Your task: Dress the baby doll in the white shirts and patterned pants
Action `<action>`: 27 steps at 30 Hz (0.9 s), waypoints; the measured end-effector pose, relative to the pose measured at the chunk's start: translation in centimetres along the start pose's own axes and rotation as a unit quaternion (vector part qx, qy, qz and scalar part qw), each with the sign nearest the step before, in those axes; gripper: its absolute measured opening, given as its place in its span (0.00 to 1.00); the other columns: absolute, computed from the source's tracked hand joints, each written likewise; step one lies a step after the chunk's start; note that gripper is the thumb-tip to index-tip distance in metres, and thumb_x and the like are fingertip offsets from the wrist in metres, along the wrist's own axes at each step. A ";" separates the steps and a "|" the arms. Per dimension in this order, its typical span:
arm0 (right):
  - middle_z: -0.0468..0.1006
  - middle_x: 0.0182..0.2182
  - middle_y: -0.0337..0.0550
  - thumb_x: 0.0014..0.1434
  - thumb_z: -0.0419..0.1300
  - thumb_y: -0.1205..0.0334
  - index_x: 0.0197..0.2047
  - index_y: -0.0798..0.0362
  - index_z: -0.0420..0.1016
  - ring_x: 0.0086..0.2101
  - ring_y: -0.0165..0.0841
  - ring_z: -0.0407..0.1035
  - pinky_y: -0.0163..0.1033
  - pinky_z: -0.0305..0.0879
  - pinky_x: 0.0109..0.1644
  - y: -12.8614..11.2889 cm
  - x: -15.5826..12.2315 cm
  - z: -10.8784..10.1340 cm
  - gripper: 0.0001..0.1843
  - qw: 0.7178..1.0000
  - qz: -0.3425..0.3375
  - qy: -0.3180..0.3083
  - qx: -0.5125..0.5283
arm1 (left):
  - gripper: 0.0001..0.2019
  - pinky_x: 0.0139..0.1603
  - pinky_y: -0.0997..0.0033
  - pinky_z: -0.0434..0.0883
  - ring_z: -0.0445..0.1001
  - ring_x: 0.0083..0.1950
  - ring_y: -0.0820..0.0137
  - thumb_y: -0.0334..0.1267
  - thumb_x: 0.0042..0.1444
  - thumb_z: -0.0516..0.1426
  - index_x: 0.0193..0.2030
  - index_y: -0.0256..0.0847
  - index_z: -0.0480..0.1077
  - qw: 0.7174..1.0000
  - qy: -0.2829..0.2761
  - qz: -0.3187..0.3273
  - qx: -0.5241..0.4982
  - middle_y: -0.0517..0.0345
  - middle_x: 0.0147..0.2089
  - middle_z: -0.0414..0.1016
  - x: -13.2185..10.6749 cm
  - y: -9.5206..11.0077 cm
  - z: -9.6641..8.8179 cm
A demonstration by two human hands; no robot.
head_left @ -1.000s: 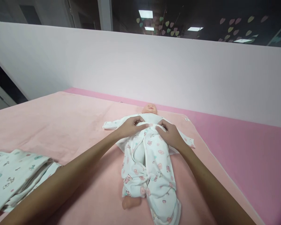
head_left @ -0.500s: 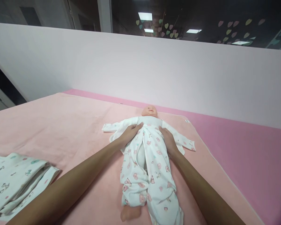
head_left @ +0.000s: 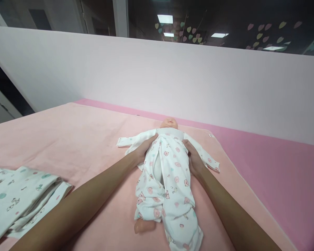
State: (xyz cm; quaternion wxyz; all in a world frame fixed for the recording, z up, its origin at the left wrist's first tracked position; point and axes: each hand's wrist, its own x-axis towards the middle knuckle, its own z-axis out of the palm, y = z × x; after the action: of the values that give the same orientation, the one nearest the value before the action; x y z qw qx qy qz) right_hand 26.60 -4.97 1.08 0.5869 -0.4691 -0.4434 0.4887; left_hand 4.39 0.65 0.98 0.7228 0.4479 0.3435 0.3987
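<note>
A baby doll [head_left: 169, 123] lies on its back, its head toward the wall. White baby pants [head_left: 176, 167] with pink animal prints cover its legs, and the waistband reaches high on the torso. A white long-sleeved top [head_left: 143, 136] shows its sleeves spread to both sides. My left hand [head_left: 146, 148] closes on the pants' left edge near the waist, thumb uppermost. Across from it, my right hand [head_left: 194, 157] grips the opposite edge, fingers partly hidden under the cloth. One bare doll foot [head_left: 144, 226] sticks out of the left pant leg; the other foot is covered.
A peach blanket [head_left: 94, 139] lies under the doll on a pink padded surface [head_left: 272, 164]. Folded printed cloth [head_left: 23, 198] rests at the left, beside my forearm. A white wall panel [head_left: 172, 80] stands behind, with dark glass above it.
The pants' waistband sits slightly higher on the doll's torso. My right hand has shifted outward along the pants' side, and my left thumb has drawn back a little. The view has shifted slightly.
</note>
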 end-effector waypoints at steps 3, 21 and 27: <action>0.72 0.28 0.35 0.52 0.72 0.38 0.33 0.46 0.67 0.30 0.35 0.66 0.41 0.65 0.37 0.0 0.7 -0.7 0.25 0.999 -0.019 -0.001 -0.031 | 0.25 0.49 0.58 0.74 0.78 0.43 0.58 0.62 0.52 0.68 0.38 0.41 0.74 1.000 0.009 0.005 0.002 0.50 0.39 0.81 0.7 0.3 -0.9; 0.72 0.28 0.35 0.54 0.70 0.35 0.34 0.47 0.70 0.30 0.34 0.65 0.37 0.62 0.34 -0.7 2.2 0.0 0.25 0.986 -0.066 0.030 -0.148 | 0.22 0.38 0.70 0.63 0.67 0.35 0.70 0.60 0.56 0.65 0.36 0.42 0.70 0.956 0.012 0.168 0.241 0.61 0.33 0.70 1.6 2.8 0.2; 0.71 0.30 0.33 0.57 0.65 0.34 0.37 0.45 0.66 0.31 0.34 0.66 0.38 0.66 0.36 1.1 2.3 0.0 0.24 0.995 -0.026 0.075 -0.056 | 0.19 0.33 0.72 0.61 0.64 0.31 0.72 0.59 0.62 0.60 0.45 0.46 0.68 0.950 0.027 0.178 0.255 0.63 0.32 0.69 1.5 2.9 0.2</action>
State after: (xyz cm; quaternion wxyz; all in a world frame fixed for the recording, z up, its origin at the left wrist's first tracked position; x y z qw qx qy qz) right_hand 26.71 -2.60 0.19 0.6041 -0.5246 -0.4370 0.4109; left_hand 4.49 2.75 3.49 0.4924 0.6603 0.3677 0.4318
